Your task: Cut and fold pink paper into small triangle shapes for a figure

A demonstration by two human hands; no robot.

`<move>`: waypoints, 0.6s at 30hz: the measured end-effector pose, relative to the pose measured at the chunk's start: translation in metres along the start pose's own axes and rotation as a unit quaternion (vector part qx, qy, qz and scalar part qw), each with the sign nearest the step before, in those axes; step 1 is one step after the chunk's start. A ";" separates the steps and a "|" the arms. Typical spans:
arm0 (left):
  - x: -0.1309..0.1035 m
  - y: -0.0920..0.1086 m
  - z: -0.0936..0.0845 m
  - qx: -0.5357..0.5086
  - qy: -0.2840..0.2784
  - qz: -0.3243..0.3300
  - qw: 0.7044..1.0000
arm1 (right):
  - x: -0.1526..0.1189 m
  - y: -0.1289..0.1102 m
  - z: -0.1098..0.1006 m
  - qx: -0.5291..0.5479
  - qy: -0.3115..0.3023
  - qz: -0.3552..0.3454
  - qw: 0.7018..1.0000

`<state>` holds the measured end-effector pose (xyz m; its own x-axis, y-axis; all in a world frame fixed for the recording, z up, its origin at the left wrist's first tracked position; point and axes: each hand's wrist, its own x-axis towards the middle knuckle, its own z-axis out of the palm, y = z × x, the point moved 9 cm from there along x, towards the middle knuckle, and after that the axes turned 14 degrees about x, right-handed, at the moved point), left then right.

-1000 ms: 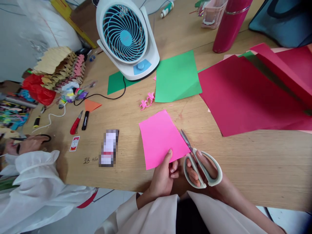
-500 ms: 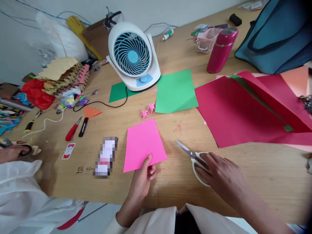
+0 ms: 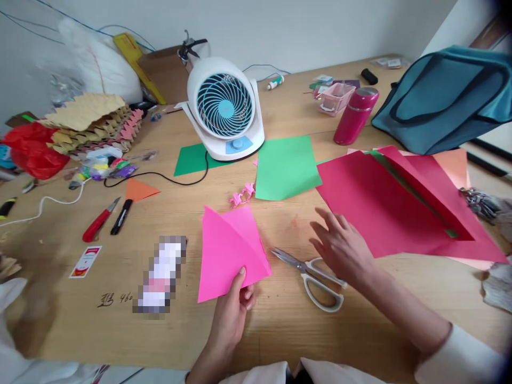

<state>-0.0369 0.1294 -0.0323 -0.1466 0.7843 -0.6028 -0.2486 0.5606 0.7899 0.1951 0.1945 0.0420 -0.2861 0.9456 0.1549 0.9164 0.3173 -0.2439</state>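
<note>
The folded pink paper point(image 3: 230, 250) is pinched at its lower edge by my left hand point(image 3: 236, 309), thumb on top and fingers beneath. One layer of the sheet lifts apart at its upper left. My right hand point(image 3: 342, 248) is in the air with its fingers spread and holds nothing. Just below it, the white-handled scissors point(image 3: 304, 266) lie on the table, slightly apart at the blades and pointing left. Small pink paper cutouts point(image 3: 242, 194) lie beyond the pink paper, beside a light green sheet point(image 3: 286, 168).
A white fan point(image 3: 226, 106) stands at the back. Large red sheets point(image 3: 380, 202) lie right, near a pink bottle point(image 3: 356, 117) and blue bag point(image 3: 448, 101). A phone point(image 3: 162, 274), marker point(image 3: 121, 217) and red knife point(image 3: 98, 224) lie left. A person's sleeve point(image 3: 12, 320) shows far left.
My right hand has let go of the scissors and risen above them. The pink paper's layers have come apart at the top. The view has shifted, and the other person's hand has mostly left it.
</note>
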 end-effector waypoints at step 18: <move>0.005 -0.008 -0.007 0.009 0.016 -0.038 0.999 | 0.056 0.079 0.011 0.000 0.043 0.014 0.999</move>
<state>-0.0427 0.1271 -0.0428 -0.1592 0.7307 -0.6639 -0.2423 0.6229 0.7438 0.2488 0.2734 0.0209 -0.2357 0.9443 0.2298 0.9238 0.2911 -0.2488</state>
